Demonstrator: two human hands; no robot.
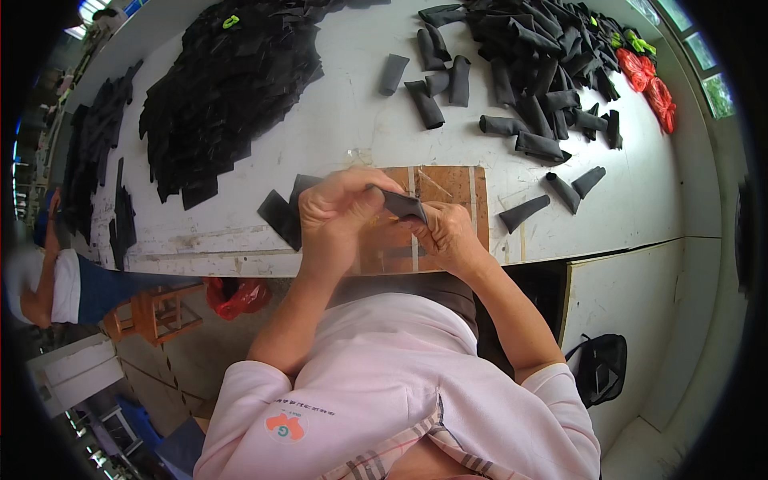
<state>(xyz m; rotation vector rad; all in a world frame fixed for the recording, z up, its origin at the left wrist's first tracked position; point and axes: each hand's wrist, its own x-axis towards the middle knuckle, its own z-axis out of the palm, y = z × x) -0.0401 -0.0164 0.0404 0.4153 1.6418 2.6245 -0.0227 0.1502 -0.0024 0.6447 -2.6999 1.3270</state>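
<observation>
Between my two hands, over the table's front edge, is a small dark grey fabric tube (pixel 400 205). My left hand (pixel 336 210) is closed on its left end, the fingers pinched together and partly hidden behind the palm. At the other end, my right hand (pixel 453 234) grips the tube between thumb and fingers. Underneath lies a brown board (pixel 474 188) with strips of clear tape across it. Beside my left wrist rest a couple of flat black fabric pieces (pixel 280 219).
A big heap of flat black pieces (pixel 232 96) covers the table's far left. Dark fabric tubes (pixel 544 96) pile up at the far right, near red plastic bags (pixel 646 80). Several loose tubes lie closer. On the left, another person (pixel 60 288) is beside a wooden stool (pixel 164 314).
</observation>
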